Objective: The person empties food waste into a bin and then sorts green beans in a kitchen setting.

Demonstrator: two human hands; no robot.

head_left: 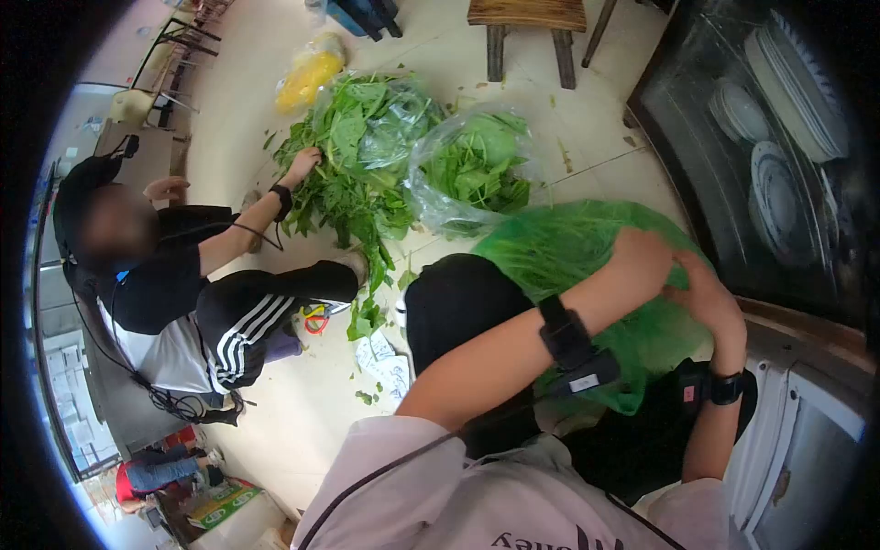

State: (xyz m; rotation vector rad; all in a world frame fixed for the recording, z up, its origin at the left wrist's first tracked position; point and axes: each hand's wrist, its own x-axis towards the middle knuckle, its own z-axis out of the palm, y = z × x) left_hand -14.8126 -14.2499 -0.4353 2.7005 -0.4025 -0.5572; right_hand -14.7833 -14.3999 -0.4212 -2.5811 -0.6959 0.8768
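A green plastic bag [550, 234] with leafy greens inside lies on the floor in front of my knees. My left hand [646, 261] is at its upper right edge, fingers bent and mostly hidden behind the hand. Close beside it, my right hand [706, 293] has its fingers bent toward the same part of the bag. What the fingertips hold is too hidden to make out. Beyond the green bag, a clear bag [477, 174] holds more leaves, next to a large pile of leafy greens [353, 128].
A co-worker [174, 266] squats at the left, one hand on the pile. Scissors [315, 319] and papers [383, 365] lie on the floor. A yellow bag [312, 78] and wooden stool [527, 13] stand beyond. At the right is a glass-fronted cabinet [678, 101] with plates.
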